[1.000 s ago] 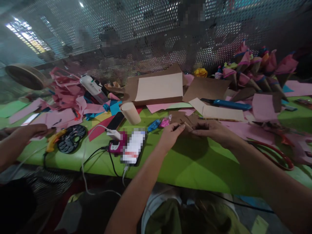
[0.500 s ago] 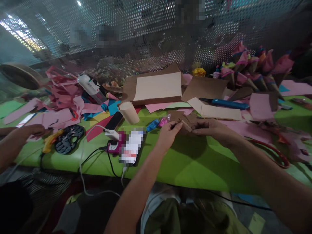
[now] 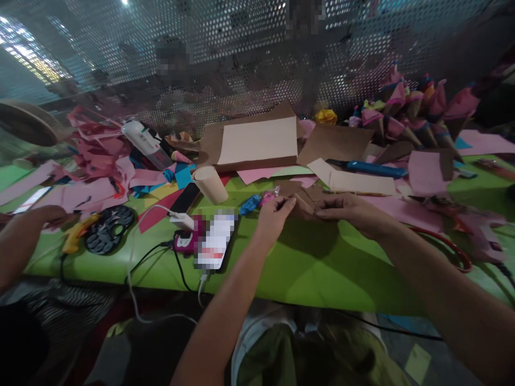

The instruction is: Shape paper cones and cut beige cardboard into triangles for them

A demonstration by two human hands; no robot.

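- Clock is centred on the brown paper (image 3: 302, 203) between my two hands, 12 is away from me.
- Left hand (image 3: 276, 215), 9 o'clock: thumb and fingers pinched on the paper's left edge.
- Right hand (image 3: 349, 212), 3 o'clock: thumb and fingers pinched on its right end. Exact fingertip contact too small and dark to read.
- Paper looks creased, hands hold it low over the green table (image 3: 306, 276); can't tell if it touches. More brown paper right behind it, can't tell if same piece.
- At 9, just past left hand: pink wrapper (image 3: 266, 199), partly hidden, then blue wrapper (image 3: 250, 204).
- Further out at 9: cream paper tube (image 3: 213, 186), leaning; dark phone (image 3: 185, 199) beyond it.
- At 8: lit phone (image 3: 219, 241), cable plugged into near end.
- Far 9: yellow glue gun (image 3: 78, 234) beside a black tray (image 3: 108, 230), co-worker's hand (image 3: 52, 215) near it.
- At 11: open carton (image 3: 209, 145) with white sheet (image 3: 259, 140).
- Between 2 and 3: blue cutter (image 3: 376, 169).
- Far 2: pile of pink-topped paper cones (image 3: 426, 120).
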